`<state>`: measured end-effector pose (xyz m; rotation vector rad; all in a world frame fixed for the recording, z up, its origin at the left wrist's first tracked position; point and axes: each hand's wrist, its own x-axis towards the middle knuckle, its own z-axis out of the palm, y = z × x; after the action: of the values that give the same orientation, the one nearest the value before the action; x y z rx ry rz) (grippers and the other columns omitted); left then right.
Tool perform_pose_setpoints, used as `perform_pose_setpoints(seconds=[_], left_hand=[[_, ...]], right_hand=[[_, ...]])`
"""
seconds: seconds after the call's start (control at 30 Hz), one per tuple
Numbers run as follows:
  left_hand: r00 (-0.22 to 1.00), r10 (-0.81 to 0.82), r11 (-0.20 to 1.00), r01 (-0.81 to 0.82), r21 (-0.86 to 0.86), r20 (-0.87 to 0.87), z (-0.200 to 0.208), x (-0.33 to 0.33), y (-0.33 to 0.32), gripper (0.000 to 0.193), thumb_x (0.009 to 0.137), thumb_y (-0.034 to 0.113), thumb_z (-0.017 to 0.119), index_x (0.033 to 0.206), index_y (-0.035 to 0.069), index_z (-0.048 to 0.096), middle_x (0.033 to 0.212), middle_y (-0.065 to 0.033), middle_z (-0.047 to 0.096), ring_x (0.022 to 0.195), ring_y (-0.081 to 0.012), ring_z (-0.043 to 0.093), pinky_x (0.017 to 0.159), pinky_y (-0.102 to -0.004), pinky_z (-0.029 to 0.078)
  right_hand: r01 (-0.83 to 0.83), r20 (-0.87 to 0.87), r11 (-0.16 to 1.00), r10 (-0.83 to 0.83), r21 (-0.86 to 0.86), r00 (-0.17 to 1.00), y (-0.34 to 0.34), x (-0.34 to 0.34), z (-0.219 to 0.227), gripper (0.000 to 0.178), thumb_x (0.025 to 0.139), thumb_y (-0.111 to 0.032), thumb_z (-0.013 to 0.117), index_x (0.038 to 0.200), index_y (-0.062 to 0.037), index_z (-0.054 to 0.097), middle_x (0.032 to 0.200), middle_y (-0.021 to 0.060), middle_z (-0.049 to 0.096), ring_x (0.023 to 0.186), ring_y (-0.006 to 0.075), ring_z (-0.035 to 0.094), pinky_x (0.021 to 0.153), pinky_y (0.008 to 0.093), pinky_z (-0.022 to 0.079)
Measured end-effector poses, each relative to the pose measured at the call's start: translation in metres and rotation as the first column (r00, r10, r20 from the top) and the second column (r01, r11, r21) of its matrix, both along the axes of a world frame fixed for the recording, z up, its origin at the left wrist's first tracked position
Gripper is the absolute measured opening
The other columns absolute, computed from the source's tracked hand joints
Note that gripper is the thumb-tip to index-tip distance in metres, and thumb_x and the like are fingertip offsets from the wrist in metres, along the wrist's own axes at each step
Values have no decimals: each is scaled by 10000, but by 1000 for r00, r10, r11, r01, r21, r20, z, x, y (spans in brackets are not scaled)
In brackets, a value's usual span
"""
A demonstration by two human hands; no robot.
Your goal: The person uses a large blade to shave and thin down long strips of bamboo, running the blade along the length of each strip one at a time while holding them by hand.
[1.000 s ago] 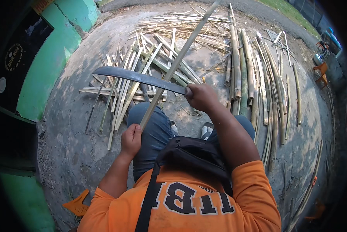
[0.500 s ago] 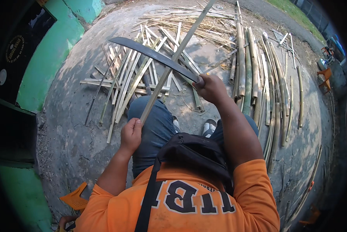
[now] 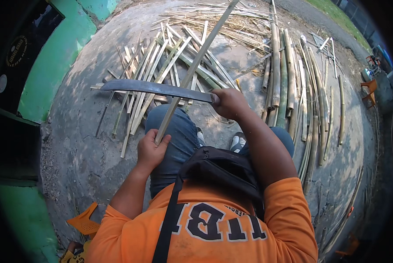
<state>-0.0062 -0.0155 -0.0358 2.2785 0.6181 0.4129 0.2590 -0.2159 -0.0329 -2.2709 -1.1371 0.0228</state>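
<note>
My left hand (image 3: pixel 151 150) is closed round the lower end of a long bamboo strip (image 3: pixel 196 62), which slants up and away to the right over my left thigh. The handle of a machete (image 3: pixel 157 88) is in my right hand (image 3: pixel 230 103), the fist wrapped round it. Its long dark blade points left and crosses the strip, touching or very close to it, well above my left hand. Beyond the blade, a loose pile of split bamboo strips (image 3: pixel 149 72) lies crisscrossed on the ground.
Whole bamboo poles (image 3: pixel 283 74) lie lengthwise at the right. More thin strips (image 3: pixel 214 19) are heaped at the far side. A green wall (image 3: pixel 58 61) stands at the left, an orange plastic chair (image 3: pixel 84 221) at the lower left. Another orange chair (image 3: pixel 369 93) is far right.
My right hand has drawn nearer and slightly left, bringing the machete blade lower along the bamboo strip and more level. My left hand keeps its grip and has barely moved.
</note>
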Motion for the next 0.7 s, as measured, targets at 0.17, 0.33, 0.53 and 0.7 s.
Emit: perform_pose_setpoints(seconds=[0.17, 0.33, 0.53, 0.7], left_hand=[[1000, 8, 1000, -8, -27, 12, -5, 0, -1, 345, 934, 344, 813, 945, 30, 669, 691, -99, 658, 619, -231, 639, 611, -374, 502], [995, 42, 998, -38, -57, 87, -4, 0, -6, 294, 958, 279, 801, 934, 28, 649, 697, -3, 594, 650, -100, 524, 602, -292, 449], [999, -6, 996, 10, -90, 49, 0, -1, 0, 284, 988, 280, 770, 932, 34, 639, 685, 14, 571, 650, -77, 501, 589, -280, 427], [998, -40, 994, 44, -97, 40, 6, 1, 5, 333, 974, 345, 775, 959, 30, 667, 670, -72, 640, 602, -163, 607, 590, -339, 481]], right_hand=[[-94, -12, 995, 95, 34, 995, 3, -9, 2, 145, 887, -238, 674, 922, -101, 711, 805, 200, 689, 809, 442, 673, 718, 550, 524], [-94, 21, 995, 94, 36, 995, 8, -9, 6, 163, 884, -257, 669, 936, -107, 708, 770, 195, 677, 786, 429, 682, 710, 557, 526], [-125, 129, 990, 117, 59, 985, 5, -7, 3, 162, 911, -258, 635, 867, -109, 680, 742, 167, 668, 751, 407, 680, 693, 542, 526], [-223, 189, 973, 209, 57, 960, 8, -22, 9, 87, 874, -183, 653, 863, -104, 687, 744, 166, 665, 747, 420, 667, 703, 543, 526]])
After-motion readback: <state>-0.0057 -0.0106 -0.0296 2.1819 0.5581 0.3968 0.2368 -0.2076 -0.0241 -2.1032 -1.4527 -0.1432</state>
